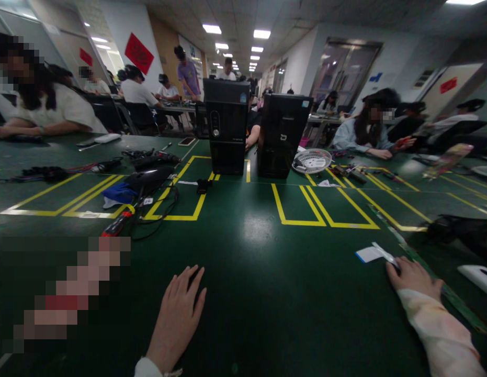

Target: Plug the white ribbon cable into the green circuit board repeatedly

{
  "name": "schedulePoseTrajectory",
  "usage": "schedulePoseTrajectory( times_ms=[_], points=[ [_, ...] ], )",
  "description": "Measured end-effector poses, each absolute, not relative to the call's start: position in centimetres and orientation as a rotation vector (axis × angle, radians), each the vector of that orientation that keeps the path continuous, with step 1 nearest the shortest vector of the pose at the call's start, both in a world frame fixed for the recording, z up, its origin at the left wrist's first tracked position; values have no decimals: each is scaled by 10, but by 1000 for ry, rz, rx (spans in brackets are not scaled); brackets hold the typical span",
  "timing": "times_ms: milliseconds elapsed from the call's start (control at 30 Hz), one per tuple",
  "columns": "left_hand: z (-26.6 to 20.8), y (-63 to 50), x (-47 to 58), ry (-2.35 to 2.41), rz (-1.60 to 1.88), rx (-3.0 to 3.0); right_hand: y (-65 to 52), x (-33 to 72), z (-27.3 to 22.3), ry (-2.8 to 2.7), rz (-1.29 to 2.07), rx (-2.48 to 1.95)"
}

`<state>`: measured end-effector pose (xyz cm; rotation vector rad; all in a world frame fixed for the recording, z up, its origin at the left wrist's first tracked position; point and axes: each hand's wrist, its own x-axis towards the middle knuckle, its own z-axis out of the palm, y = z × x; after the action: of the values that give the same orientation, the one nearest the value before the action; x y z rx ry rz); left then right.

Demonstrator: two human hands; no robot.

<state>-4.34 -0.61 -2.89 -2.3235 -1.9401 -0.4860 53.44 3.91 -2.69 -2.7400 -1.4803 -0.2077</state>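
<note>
My left hand (180, 309) lies palm down on the green tabletop (267, 314), with its fingers stretched out and nothing held. Further right, my right hand (414, 277) rests near a seam in the table, fingers bent and close together. Its fingertips meet the end of a white strip with a blue-edged tag (371, 254); the grip itself is partly hidden. Ahead of my left hand lie a red-and-black handle (116, 225), a thin black cable (176, 201) and a blue cloth-like item (120, 195).
Two black computer towers (229, 128) (285, 136) stand upright across the table. Yellow tape (304, 223) outlines several rectangles. A white round basket (313, 160), a phone (187, 141) and dark cables (43, 173) lie beyond. A white device (480, 277) sits at right. People sit around.
</note>
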Motion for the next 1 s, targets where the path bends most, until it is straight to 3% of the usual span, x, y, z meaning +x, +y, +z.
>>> schedulePoseTrajectory(
  times_ms=[300, 700, 1000],
  points=[
    [-29, -7, -44, -1933, -465, -2337, 53, 494, -41, -1985, -161, -2166],
    [-28, -4, -42, -1955, -457, -2332, 57, 307, -23, -2442, 98, -1173],
    [-20, -3, -41, -2133, -656, -2219, 41, 208, -11, -2630, 293, -881]
  ],
)
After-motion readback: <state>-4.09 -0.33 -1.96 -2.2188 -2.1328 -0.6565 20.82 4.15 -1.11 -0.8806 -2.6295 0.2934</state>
